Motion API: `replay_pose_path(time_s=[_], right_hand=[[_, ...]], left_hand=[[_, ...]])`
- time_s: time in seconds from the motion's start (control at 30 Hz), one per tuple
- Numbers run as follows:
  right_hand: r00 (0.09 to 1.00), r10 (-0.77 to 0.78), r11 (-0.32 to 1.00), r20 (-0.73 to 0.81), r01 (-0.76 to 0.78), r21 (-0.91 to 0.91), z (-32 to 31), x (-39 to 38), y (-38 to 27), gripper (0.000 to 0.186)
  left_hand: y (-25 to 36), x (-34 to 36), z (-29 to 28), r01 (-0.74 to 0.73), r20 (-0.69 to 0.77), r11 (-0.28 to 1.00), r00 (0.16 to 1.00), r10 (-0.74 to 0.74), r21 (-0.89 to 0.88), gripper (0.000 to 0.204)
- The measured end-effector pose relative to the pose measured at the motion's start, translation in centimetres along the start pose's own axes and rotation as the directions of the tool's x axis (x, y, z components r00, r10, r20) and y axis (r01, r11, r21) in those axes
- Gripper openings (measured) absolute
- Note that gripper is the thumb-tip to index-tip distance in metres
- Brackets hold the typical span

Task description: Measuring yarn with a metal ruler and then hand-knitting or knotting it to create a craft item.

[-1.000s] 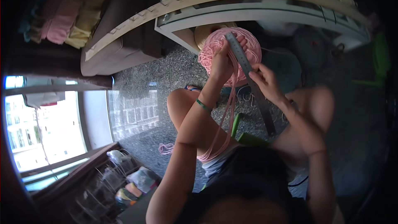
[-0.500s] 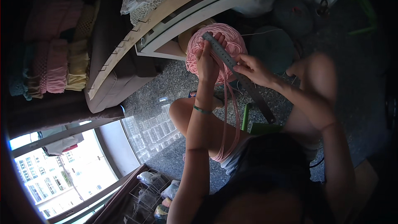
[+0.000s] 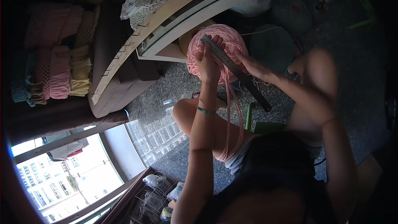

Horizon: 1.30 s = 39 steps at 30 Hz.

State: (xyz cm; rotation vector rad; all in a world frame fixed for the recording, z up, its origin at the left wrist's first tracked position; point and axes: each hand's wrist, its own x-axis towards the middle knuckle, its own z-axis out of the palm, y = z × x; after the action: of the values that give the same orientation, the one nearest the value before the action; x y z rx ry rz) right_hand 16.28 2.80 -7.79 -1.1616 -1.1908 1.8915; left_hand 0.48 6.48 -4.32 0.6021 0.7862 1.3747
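My left hand [image 3: 208,64] is closed around one end of a grey metal ruler [image 3: 258,93] and a bunch of pink yarn strands [image 3: 230,108]. The ruler slants down to the right, its far end free. The strands run down from my hand and loop over my left thigh. Behind my hand sits a large pink ball of yarn [image 3: 233,35]. Beside the ruler's right edge is my right hand [image 3: 255,67], its fingers stretched out and together, holding nothing that I can see. Whether its fingertips touch the yarn ball, I cannot tell.
A white table frame [image 3: 199,27] and a wooden strip with pegs [image 3: 124,45] curve across the far side. Folded knitted pieces [image 3: 58,72] lie at left on a dark sofa. Dim yarn balls [image 3: 271,45] sit at far right. A wire basket [image 3: 149,203] stands lower left.
My right hand has let go of the ruler and straightened its fingers next to it. The ruler's free end has swung slightly up. My left hand keeps its grip.
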Motion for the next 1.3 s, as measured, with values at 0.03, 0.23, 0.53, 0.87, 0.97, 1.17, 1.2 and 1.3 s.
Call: replay_pose_path(time_s=[0.03, 0.23, 0.53, 0.87, 0.97, 1.17, 1.2, 1.3], right_hand=[[0.999, 0.030, 0.999, 0.025, -0.031, 0.030, 0.1, 0.2, -0.3, 0.051], [0.994, 0.107, 0.978, 0.032, -0.111, 0.179, 1.3, 0.2, -1.6, 0.056], [0.997, -0.022, 0.963, 0.071, 0.002, 0.271, 1.4, 0.6, -0.2, 0.038], [0.980, -0.139, 0.972, 0.144, 0.107, 0.211, 2.0, 0.2, -0.8, 0.017], [0.981, -0.135, 0.974, 0.142, 0.105, 0.200, 1.9, 0.2, -0.6, 0.017], [0.983, -0.156, 0.971, 0.100, 0.134, 0.196, 2.5, -0.4, -1.0, 0.015], [0.983, -0.156, 0.971, 0.098, 0.135, 0.197, 2.3, -0.4, -1.0, 0.015], [0.981, -0.091, 0.976, 0.171, 0.053, 0.213, 1.8, -0.4, -1.0, 0.019]], left_hand=[[0.0, 0.0, -0.1, -0.006, 0.010, 1.000, 1.000, 0.006, -0.002, 0.031], [-0.3, -0.1, 0.0, 0.060, -0.022, 0.997, 0.998, -0.061, -0.040, 0.032], [-0.6, -0.7, 1.2, 0.076, -0.032, 0.996, 0.996, -0.078, -0.041, 0.034], [-0.3, -0.5, 1.2, 0.062, -0.036, 0.998, 0.997, -0.063, -0.025, 0.035], [-0.2, -0.5, 1.1, 0.100, -0.001, 0.995, 0.995, -0.100, -0.016, 0.036], [0.2, -0.2, 0.4, 0.159, 0.057, 0.987, 0.986, -0.156, -0.038, 0.038], [0.2, -0.1, 0.4, 0.164, 0.059, 0.986, 0.985, -0.162, -0.032, 0.038], [0.2, -0.1, 0.4, 0.175, 0.054, 0.983, 0.983, -0.173, -0.047, 0.036]])
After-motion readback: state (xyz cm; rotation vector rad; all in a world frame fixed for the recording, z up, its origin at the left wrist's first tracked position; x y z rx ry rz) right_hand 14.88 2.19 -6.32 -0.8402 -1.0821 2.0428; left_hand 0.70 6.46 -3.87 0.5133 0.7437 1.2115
